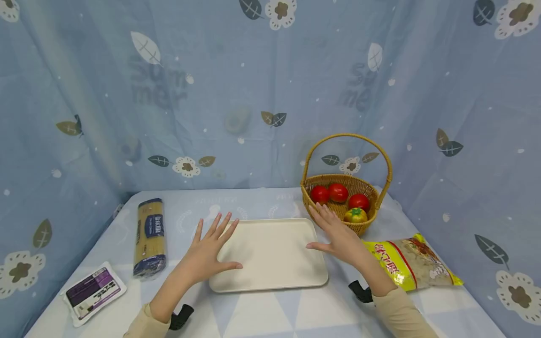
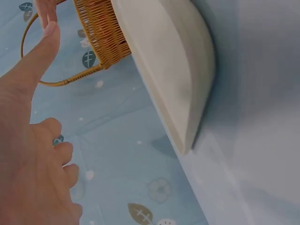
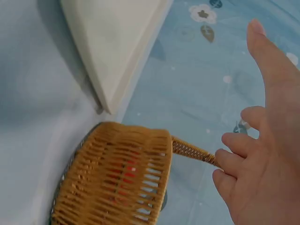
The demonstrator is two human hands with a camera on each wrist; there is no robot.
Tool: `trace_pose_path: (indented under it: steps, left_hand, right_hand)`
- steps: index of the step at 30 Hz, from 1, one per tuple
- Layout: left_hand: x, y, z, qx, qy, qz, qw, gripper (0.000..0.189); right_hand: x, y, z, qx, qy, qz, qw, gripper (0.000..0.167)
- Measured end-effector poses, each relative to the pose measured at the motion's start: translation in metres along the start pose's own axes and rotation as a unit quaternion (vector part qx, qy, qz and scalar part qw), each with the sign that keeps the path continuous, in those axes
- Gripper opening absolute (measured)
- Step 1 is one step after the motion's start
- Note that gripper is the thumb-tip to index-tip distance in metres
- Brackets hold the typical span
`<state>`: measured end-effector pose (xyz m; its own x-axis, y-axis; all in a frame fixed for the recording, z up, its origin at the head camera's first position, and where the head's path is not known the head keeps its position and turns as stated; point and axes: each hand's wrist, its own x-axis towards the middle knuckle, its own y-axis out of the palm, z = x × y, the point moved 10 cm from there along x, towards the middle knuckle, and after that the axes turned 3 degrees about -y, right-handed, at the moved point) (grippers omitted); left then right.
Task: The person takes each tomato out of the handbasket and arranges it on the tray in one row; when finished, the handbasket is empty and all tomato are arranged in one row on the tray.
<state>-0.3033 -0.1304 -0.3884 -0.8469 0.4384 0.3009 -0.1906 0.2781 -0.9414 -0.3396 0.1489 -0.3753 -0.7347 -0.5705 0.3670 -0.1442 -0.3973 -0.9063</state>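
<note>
Fingers spread and holding nothing, my left hand (image 1: 208, 256) hovers by the left edge of a cream rectangular tray (image 1: 270, 256). My right hand (image 1: 340, 237) is likewise spread over the tray's right side, its fingertips overlapping the front of a wicker basket (image 1: 359, 228) in the head view. Three red tomatoes (image 1: 338, 192) and a yellow-orange fruit with a green top (image 1: 356, 215) lie in the basket. The right wrist view shows the basket's woven side (image 3: 112, 173) below the tray corner (image 3: 110, 89). In the left wrist view, the tray (image 2: 164, 61) lies right of my thumb.
On the left lie a pack of spaghetti (image 1: 150, 237) with a blue label and a white-and-purple sealed packet (image 1: 94, 293). A yellow printed food bag (image 1: 414, 263) lies at the right, beside my right forearm. A blue patterned curtain (image 1: 236, 94) hangs behind the table.
</note>
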Motion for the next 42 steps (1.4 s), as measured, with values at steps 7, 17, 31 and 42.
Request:
trace_pose_path:
  steps: [7,17,31,42]
  left_hand:
    - [-0.018,0.001,0.015,-0.104,-0.023,0.062,0.9923,0.119]
    - [-0.043,0.02,0.036,-0.202,-0.087,0.116,0.9686,0.115]
    - [-0.05,0.034,0.042,-0.233,-0.078,0.14,0.9593,0.108]
    - [-0.049,0.046,0.053,-0.248,-0.096,0.15,0.9522,0.111]
  right_hand:
    - [-0.006,-0.012,-0.021,0.039,0.029,0.016,0.9987,0.093]
    - [-0.007,-0.02,-0.053,0.06,0.045,0.025,0.9969,0.081]
    - [-0.01,-0.036,-0.119,0.055,0.125,0.056,0.989,0.059]
    - [-0.01,-0.028,-0.152,0.038,0.167,0.114,0.9786,0.061]
